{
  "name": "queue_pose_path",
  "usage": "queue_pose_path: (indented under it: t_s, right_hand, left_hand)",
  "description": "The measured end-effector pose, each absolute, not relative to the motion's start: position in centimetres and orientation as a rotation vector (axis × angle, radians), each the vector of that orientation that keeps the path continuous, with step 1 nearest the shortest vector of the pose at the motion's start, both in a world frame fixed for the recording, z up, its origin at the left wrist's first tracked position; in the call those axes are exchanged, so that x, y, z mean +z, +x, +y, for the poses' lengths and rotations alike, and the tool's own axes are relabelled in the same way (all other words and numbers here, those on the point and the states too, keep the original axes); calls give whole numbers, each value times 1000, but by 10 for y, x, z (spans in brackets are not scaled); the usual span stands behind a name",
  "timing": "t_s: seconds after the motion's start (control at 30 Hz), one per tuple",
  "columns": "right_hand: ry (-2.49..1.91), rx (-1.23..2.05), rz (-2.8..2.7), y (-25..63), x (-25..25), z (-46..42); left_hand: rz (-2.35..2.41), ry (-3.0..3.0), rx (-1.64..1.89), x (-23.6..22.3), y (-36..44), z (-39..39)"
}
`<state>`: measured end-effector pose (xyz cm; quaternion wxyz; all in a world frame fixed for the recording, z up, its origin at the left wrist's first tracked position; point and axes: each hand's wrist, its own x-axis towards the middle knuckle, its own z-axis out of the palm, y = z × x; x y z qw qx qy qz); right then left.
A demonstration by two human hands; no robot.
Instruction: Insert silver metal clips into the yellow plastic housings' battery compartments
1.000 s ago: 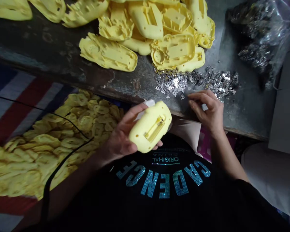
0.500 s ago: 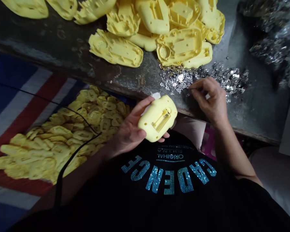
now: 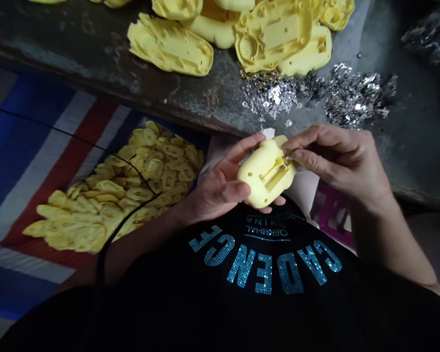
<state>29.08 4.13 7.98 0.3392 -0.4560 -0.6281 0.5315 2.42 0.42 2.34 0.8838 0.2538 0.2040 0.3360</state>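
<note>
My left hand is wrapped round a yellow plastic shell, its outer side with the battery slot facing up. Small metal contacts sit at the upper end of the slot. My right hand pinches a tiny metal contact between thumb and index finger, right at the shell's upper right end. How far it sits in the slot is hidden by the fingertips. Loose silver contacts lie in a heap on the table just beyond the hands.
More yellow shells are piled on the dark metal table. Shiny springy metal parts lie to the right. Lower left, yellow pieces cover a striped sheet, and a black cord runs across. A pink plastic stool is below.
My right hand has come from the metal heap to the shell with a small contact in its fingertips. My left hand and the shell have shifted right, and the view has moved.
</note>
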Motion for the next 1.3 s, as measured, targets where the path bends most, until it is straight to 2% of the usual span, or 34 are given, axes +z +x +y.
queue_pose_path:
  t_s: [0.4,0.63,0.87,1.3]
  right_hand:
    - [-1177,1451,-1638,291,86,45]
    - [-1398,822,-1919,315,50,68]
    - [-1588,565,-1867,339,32,61]
    - [-1458,501,-2124,319,21,37]
  left_hand:
    - [376,549,738,32,28,-6]
    - [511,500,771,19,19,-4]
    - [504,538,795,3,10,-5]
    - [556,528,793,7,8,-2]
